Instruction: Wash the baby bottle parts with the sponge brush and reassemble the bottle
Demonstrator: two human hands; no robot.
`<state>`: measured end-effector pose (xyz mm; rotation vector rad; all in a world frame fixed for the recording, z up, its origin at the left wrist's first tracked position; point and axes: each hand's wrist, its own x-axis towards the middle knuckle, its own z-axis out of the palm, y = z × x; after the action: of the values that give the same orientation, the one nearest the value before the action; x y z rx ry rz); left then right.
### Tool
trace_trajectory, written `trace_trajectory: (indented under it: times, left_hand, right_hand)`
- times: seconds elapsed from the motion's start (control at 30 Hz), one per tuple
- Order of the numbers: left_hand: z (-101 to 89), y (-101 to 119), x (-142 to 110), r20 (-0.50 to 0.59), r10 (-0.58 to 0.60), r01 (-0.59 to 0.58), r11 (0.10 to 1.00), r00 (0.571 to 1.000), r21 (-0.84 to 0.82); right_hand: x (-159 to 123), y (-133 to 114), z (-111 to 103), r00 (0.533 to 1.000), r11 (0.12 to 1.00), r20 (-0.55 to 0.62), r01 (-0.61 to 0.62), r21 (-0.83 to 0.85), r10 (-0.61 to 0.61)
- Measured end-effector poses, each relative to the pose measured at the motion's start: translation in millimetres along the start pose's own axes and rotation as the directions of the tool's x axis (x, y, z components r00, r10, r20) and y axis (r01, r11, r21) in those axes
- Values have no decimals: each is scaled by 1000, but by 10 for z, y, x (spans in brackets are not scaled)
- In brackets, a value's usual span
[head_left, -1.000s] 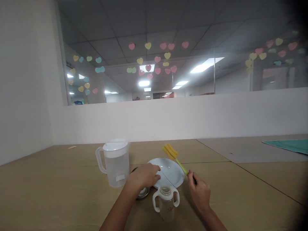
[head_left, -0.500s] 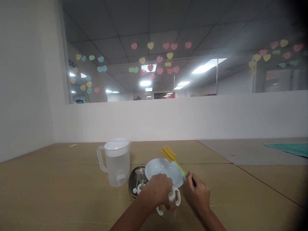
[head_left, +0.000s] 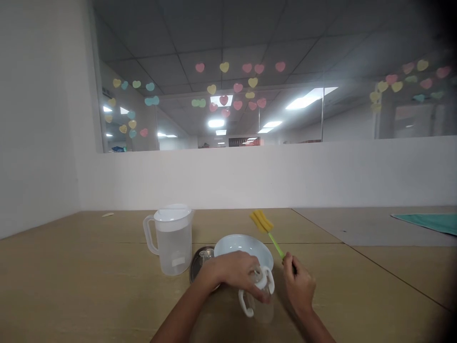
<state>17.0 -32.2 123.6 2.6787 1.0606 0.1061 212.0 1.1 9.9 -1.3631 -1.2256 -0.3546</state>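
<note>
My left hand (head_left: 241, 274) is closed around a clear baby bottle (head_left: 263, 307) with a white collar and two white side handles. The bottle leans slightly, in front of the white bowl (head_left: 228, 244). In my right hand (head_left: 299, 285) is the green handle of a bottle brush (head_left: 264, 223), its yellow sponge head pointing up and away above the bowl's right side. Left of the bowl lies a round metal tray (head_left: 195, 270) with clear bottle parts (head_left: 206, 256) on it. My left wrist and forearm hide part of the tray.
A translucent lidded pitcher (head_left: 174, 250) stands left of the tray, its handle facing left. At the far right lies a teal cloth (head_left: 428, 221). A small pale piece (head_left: 107, 215) rests at the back left. A wall with a window closes off the table's far side.
My left hand has shifted right with the bottle, which has turned and tilted. The brush in my right hand has moved slightly right and up.
</note>
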Motion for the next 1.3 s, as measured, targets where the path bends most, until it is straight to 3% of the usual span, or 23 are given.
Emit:
trace_trajectory:
  times: [0.17, 0.33, 0.4, 0.5, 0.73, 0.8, 0.97, 1.1, 1.3]
  left_hand:
    - [-239, -113, -195, -286, -66, 6, 979, 956, -206]
    - [-203, -290, -102, -481, -191, 89, 970, 856, -227]
    - [-168, -319, -40, -547, -236, 162, 970, 803, -181]
    - [-136, -306, 14, -628, -266, 264, 959, 731, -99]
    - [-91, -314, 54, -736, -259, 371, 929, 626, -11]
    - [-72, -357, 75, -742, -270, 380, 925, 613, -22]
    - [-29, -455, 119, -723, -280, 385, 923, 632, -21]
    - [-2, -511, 143, -729, -266, 393, 920, 630, 4]
    - [11, -525, 139, -752, -221, 427, 900, 620, 87]
  right_hand:
    - [46, -71, -52, 979, 970, -65, -179, 164, 191]
    - [-1, -82, -48, 970, 935, -72, -203, 291, 233]
    - [-36, -74, -36, 987, 946, -58, -123, 299, 147]
    - [-74, -55, -12, 997, 967, -17, 83, 242, -82]
    - [-47, 16, 11, 919, 922, -75, 387, 6, -386]
    - [-31, 23, -2, 880, 884, -84, 466, -29, -467]
    - [-4, 12, -39, 807, 815, -116, 577, -53, -579]
    - [-12, 11, -32, 817, 828, -150, 559, -32, -557]
    - [-33, -3, -7, 804, 807, -86, 590, -16, -589]
